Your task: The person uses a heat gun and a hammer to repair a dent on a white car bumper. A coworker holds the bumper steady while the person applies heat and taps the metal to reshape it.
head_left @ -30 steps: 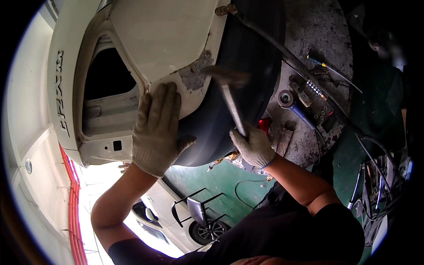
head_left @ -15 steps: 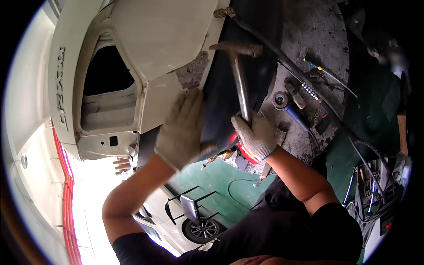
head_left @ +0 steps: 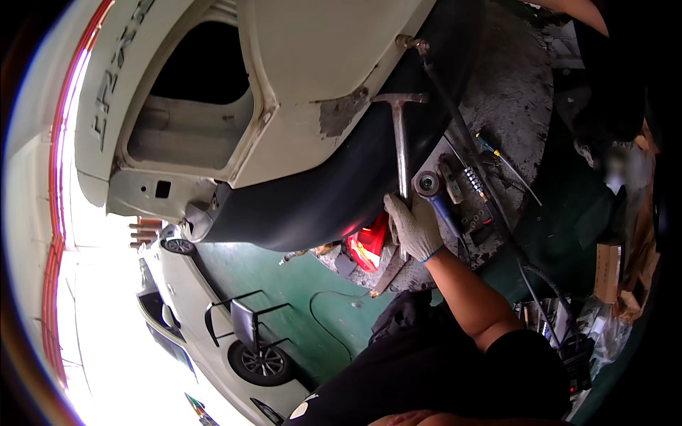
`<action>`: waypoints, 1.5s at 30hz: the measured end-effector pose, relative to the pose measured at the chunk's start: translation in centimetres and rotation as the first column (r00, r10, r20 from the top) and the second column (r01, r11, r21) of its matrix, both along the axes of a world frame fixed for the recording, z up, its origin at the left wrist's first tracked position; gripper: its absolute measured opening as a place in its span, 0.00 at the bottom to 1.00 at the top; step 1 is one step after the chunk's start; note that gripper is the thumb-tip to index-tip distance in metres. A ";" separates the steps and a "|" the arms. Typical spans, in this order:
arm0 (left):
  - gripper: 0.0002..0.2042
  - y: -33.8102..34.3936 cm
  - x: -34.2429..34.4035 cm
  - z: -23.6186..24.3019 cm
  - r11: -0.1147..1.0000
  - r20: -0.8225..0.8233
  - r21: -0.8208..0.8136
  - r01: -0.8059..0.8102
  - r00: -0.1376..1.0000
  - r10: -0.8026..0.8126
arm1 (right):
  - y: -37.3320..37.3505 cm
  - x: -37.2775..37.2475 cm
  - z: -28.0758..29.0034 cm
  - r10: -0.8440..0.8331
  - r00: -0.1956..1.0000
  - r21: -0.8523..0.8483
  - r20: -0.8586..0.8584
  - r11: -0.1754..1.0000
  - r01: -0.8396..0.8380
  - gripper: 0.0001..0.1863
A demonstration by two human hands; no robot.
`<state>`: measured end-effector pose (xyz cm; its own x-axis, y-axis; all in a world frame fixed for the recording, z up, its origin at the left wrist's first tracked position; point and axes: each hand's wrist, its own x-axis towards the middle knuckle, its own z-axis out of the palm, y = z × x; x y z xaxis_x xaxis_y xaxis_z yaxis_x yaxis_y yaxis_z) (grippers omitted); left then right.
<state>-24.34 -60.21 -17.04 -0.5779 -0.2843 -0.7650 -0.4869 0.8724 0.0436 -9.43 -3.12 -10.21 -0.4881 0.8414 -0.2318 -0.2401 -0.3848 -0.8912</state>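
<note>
My right hand [head_left: 418, 231], in a knitted white work glove, grips the metal shaft of a hammer [head_left: 402, 145]. The hammer's head points away from me, in front of the black bumper [head_left: 305, 202] of a pale car body. On the cream panel [head_left: 305, 64] above the bumper is a bare, dark scraped patch [head_left: 341, 113], left of the hammer head. My left hand is out of view. Right of the hammer, a blue angle grinder [head_left: 442, 206] lies on a worn grey round surface [head_left: 511, 99].
A black hose [head_left: 462, 117] with a brass-coloured end crosses the round surface, near a screwdriver [head_left: 506, 163]. A red tail light [head_left: 369, 245] sits below the bumper. Another person's arm [head_left: 579, 11] shows at top right. A white car [head_left: 192, 284] stands at lower left.
My left hand, earlier held over the panel beside the scraped patch, has gone out of view. The view has shifted; the right hand still holds the hammer. Another person's arm has appeared.
</note>
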 end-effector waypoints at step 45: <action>0.60 70.4 4.3 27.6 -0.689 0.006 -0.721 0.076 -0.993 -0.116 | -0.7 6.5 -4.8 -0.182 0.982 -0.012 -0.042 0.983 0.182 0.24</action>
<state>-19.99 10.24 10.52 0.4854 0.8100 -0.3290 0.5537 -0.5761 -0.6013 -2.96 -3.78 -15.04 -0.3363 0.9153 -0.2217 -0.3443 -0.3386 -0.8757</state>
